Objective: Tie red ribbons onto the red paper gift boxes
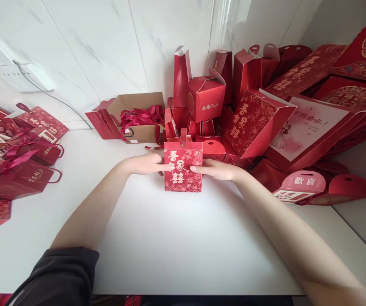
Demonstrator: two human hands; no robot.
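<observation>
A red paper gift box (pixel 183 182) with pale gold lettering and flower print stands upright between my hands, a small strap with a stud at its top. My left hand (pixel 149 164) grips its left side, the thumb on the front face. On the right side my right hand (pixel 213 168) holds it the same way, thumb across the front. The fingers behind the box are hidden. Close behind it are more red boxes, among them one with a rounded lid flap (pixel 211 147).
A cardboard box (pixel 141 132) of dark red ribbons stands by the tiled wall. Red gift boxes (pixel 253 121) are piled at the back right. More boxes, some with ribbon bows (pixel 18 155), lie at left. A cable runs from the wall socket (pixel 26 78). The white table (pixel 183 246) ends near me.
</observation>
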